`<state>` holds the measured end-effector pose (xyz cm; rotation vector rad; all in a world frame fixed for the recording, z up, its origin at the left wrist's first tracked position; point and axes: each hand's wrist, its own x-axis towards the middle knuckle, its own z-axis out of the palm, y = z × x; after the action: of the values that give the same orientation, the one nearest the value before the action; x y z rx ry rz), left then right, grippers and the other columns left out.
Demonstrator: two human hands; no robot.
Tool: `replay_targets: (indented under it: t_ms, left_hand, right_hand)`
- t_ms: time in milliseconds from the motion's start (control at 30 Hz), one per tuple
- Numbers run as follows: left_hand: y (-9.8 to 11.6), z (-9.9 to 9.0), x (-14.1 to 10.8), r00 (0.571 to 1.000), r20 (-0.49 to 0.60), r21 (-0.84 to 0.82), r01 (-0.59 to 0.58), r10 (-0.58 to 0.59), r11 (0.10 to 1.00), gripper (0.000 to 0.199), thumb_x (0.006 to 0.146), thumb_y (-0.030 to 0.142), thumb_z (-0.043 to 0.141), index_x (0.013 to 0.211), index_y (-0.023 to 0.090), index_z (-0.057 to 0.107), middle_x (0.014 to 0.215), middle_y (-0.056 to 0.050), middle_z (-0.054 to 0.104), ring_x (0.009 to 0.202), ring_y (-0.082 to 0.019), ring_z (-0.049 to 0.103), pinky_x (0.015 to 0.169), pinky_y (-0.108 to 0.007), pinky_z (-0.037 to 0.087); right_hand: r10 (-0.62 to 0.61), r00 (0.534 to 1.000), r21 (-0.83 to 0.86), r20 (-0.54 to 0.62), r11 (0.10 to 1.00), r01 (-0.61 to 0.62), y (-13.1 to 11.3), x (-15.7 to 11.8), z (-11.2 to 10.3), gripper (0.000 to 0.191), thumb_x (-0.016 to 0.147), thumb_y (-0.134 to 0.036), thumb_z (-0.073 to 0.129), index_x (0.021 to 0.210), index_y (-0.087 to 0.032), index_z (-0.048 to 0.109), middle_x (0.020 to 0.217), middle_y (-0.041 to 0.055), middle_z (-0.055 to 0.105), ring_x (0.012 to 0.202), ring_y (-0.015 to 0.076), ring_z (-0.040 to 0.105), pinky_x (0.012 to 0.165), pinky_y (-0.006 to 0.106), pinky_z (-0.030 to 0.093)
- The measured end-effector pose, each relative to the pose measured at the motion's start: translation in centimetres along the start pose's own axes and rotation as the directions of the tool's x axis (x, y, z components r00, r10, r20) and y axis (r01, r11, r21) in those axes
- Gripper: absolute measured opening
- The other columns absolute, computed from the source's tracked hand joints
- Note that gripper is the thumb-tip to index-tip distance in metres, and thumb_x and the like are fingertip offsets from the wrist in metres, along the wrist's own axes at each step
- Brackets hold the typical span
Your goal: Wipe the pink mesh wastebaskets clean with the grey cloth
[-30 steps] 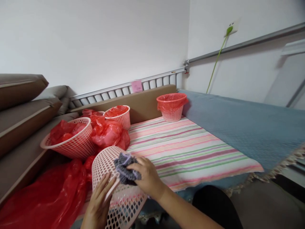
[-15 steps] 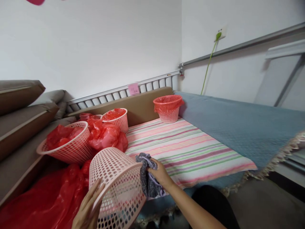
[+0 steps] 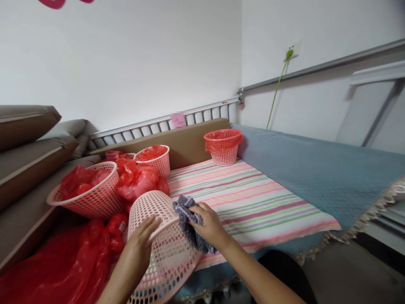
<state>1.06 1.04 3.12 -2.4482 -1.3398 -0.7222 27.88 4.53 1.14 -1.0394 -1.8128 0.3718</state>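
A pale pink plastic basket (image 3: pixel 171 249) with round and oval holes lies tilted on its side in front of me, its open mouth facing down toward me. My left hand (image 3: pixel 142 240) grips its rim on the left, the thumb hidden behind the wall. In my right hand (image 3: pixel 210 226) is a bunched grey cloth (image 3: pixel 190 223) with lilac edging, pressed against the rim's upper right side. Beneath and beside the basket spreads a striped sheet (image 3: pixel 253 202).
Left of the basket lie red plastic bags (image 3: pixel 69 257) and a pink basket (image 3: pixel 91 198) stuffed with red bags. Another lined basket (image 3: pixel 158 162) stands behind. A red-lined basket (image 3: pixel 224 147) sits at the far corner. Grey cushions (image 3: pixel 31 164) pile up at left.
My left hand has moved up and right along the basket's rim. The basket has turned and shifted slightly right. My right hand and the cloth have moved a little left and up along the rim.
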Motion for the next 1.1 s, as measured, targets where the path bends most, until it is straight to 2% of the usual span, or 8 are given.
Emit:
replay_targets:
  t_ms: [200, 300, 400, 533, 633, 833, 967, 1100]
  left_hand:
    - [-0.5, 0.6, 0.5, 0.990, -0.019, 0.066, -0.141, 0.142, 0.988, 0.051, 0.079, 0.004, 0.035, 0.118, 0.022, 0.062, 0.124, -0.007, 0.064, 0.121, -0.022, 0.054, 0.098, -0.040, 0.049]
    - [-0.2, 0.2, -0.1, 0.993, -0.026, 0.048, -0.111, 0.113, 0.993, 0.045, 0.081, 0.008, 0.039, 0.115, 0.021, 0.065, 0.123, -0.009, 0.063, 0.121, -0.023, 0.054, 0.099, -0.038, 0.048]
    - [0.3, -0.1, -0.4, 0.998, -0.012, 0.030, -0.063, 0.063, 0.998, 0.044, 0.083, 0.010, 0.039, 0.118, 0.022, 0.063, 0.124, -0.009, 0.063, 0.120, -0.024, 0.055, 0.099, -0.039, 0.048]
    - [0.3, 0.2, -1.0, 1.000, 0.002, -0.019, -0.011, 0.011, 1.000, 0.046, 0.086, 0.009, 0.037, 0.123, 0.027, 0.059, 0.127, -0.006, 0.061, 0.125, -0.022, 0.050, 0.099, -0.040, 0.047]
    - [-0.3, 0.4, -2.1, 0.999, -0.020, -0.062, 0.030, -0.032, 0.998, 0.045, 0.087, 0.012, 0.040, 0.126, 0.028, 0.055, 0.133, -0.005, 0.056, 0.126, -0.020, 0.049, 0.100, -0.040, 0.046]
    - [-2.0, 0.1, -6.6, 0.996, -0.017, -0.092, 0.084, -0.086, 0.992, 0.047, 0.089, 0.019, 0.044, 0.133, 0.034, 0.046, 0.141, -0.002, 0.048, 0.129, -0.020, 0.045, 0.102, -0.038, 0.040]
    - [-2.7, -0.1, -9.1, 0.995, -0.023, -0.083, 0.097, -0.099, 0.992, 0.053, 0.089, 0.019, 0.045, 0.137, 0.037, 0.038, 0.145, 0.000, 0.043, 0.131, -0.020, 0.042, 0.103, -0.037, 0.038]
    - [-2.6, -0.6, -9.0, 0.989, -0.061, -0.093, 0.132, -0.138, 0.987, 0.053, 0.089, 0.019, 0.045, 0.138, 0.038, 0.037, 0.143, 0.000, 0.045, 0.128, -0.018, 0.046, 0.102, -0.035, 0.040]
  right_hand:
    - [-0.163, 0.985, -0.145, 0.060, 0.975, 0.170, -4.6, 1.1, 1.7, 0.030, 0.074, -0.031, 0.070, 0.103, -0.027, 0.066, 0.094, 0.0037, 0.057, 0.091, 0.0206, 0.050, 0.081, 0.032, 0.039]
    - [-0.259, 0.962, -0.199, 0.090, 0.941, 0.273, -6.1, 1.1, 3.1, 0.032, 0.071, -0.025, 0.068, 0.102, -0.030, 0.066, 0.091, 0.0032, 0.056, 0.089, 0.0212, 0.048, 0.079, 0.033, 0.037]
    - [-0.246, 0.966, -0.172, 0.079, 0.951, 0.256, -6.4, 0.9, 3.6, 0.034, 0.068, -0.018, 0.067, 0.099, -0.031, 0.068, 0.087, 0.0025, 0.056, 0.086, 0.0206, 0.049, 0.075, 0.032, 0.037]
    - [-0.134, 0.991, 0.001, -0.002, 0.991, 0.134, -4.9, 0.7, 3.0, 0.026, 0.071, -0.019, 0.066, 0.095, -0.027, 0.070, 0.087, 0.0030, 0.059, 0.086, 0.0193, 0.052, 0.075, 0.030, 0.039]
    - [0.053, 0.998, 0.214, -0.046, 0.976, -0.042, -2.3, 0.3, 2.7, 0.018, 0.076, -0.024, 0.063, 0.092, -0.023, 0.070, 0.089, 0.0034, 0.062, 0.087, 0.0180, 0.056, 0.077, 0.028, 0.042]
    - [0.480, 0.874, 0.491, 0.075, 0.745, -0.451, 5.4, -3.5, 3.8, 0.030, 0.065, -0.035, 0.065, 0.087, -0.014, 0.069, 0.080, 0.0055, 0.070, 0.078, 0.0236, 0.064, 0.075, 0.035, 0.048]
    - [0.491, 0.868, 0.462, 0.080, 0.753, -0.468, 6.9, -5.5, 4.7, 0.030, 0.066, -0.032, 0.064, 0.089, -0.014, 0.068, 0.085, 0.0076, 0.071, 0.082, 0.0261, 0.065, 0.078, 0.040, 0.048]
    - [0.302, 0.953, 0.320, -0.023, 0.905, -0.279, 3.3, -3.5, 4.4, 0.021, 0.074, -0.025, 0.060, 0.093, -0.018, 0.067, 0.088, 0.0049, 0.067, 0.085, 0.0206, 0.061, 0.079, 0.033, 0.046]
